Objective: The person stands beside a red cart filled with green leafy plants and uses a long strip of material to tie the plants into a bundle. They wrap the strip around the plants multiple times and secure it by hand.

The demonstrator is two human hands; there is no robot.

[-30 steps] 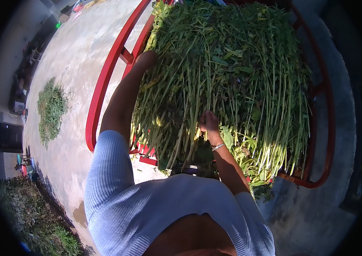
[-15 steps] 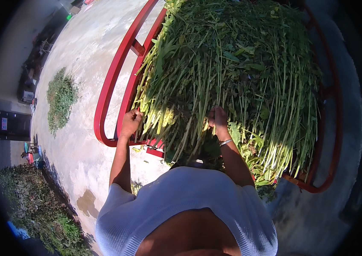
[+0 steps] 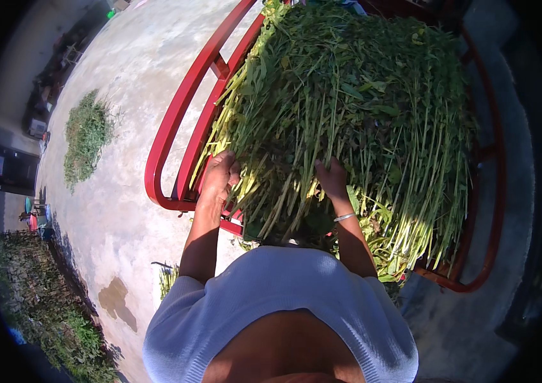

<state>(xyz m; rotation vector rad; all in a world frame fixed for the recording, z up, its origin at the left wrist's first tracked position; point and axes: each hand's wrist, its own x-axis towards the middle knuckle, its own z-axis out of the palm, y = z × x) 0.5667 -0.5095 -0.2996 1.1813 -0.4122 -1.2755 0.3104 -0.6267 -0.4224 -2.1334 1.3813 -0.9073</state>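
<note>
Well, left hand (image 3: 220,177) at stalks (image 3: 360,134); right hand (image 3: 333,180) too

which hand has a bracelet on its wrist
The right hand: a silvery bracelet circles its wrist, while the left hand shows none.

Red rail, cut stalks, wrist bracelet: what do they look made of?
Red rail: probably painted metal; smooth, evenly colored, slightly glossy, with rounded corners.
Cut stalks: plant fiber, apparently fresh; green to yellowish, with leaves among them.
Bracelet: likely polished metal, from its pale silvery shine; too small to rule out plastic.
</note>
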